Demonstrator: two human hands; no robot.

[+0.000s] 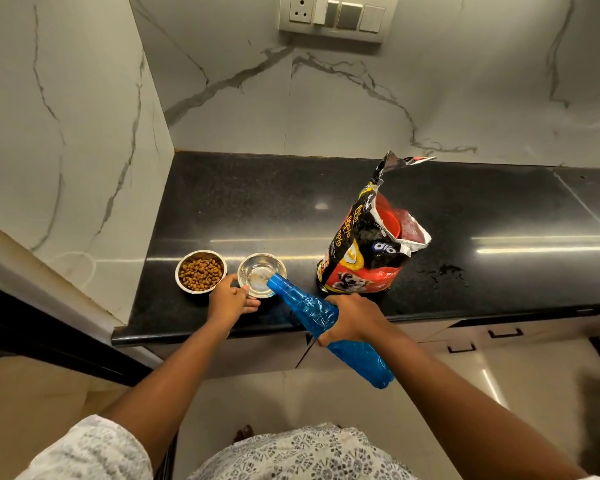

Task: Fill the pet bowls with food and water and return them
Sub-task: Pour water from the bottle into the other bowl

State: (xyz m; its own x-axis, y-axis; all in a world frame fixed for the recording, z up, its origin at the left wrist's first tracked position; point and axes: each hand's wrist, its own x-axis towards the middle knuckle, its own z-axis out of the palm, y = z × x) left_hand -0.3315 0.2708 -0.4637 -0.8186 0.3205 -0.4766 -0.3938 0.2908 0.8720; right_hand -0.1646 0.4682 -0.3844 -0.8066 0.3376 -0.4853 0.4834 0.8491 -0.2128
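Water is going into the second bowl (262, 274), a shiny metal one that sits on the dark counter (257, 202) right at the tips of the left hand (232, 301). That hand's fingers are spread a little and press on the near rim, most likely so the bowl cannot slide while it fills. The right hand (352, 318) is wrapped tight around the middle of the blue bottle (321, 322) and tips it down, so the open mouth hangs over the bowl's near edge; holding the mouth that low should keep the water from splashing. The fat end of the bottle sticks out behind that hand, past the counter's edge. Just to the left of the left hand sits the food bowl (201, 271), already full of brown bits, and the two bowls stand close side by side. Past the right hand, farther back, stands the open dog food bag (368, 244). How much water is in the bowl is hard to tell. Both bowls are not yet carried back.
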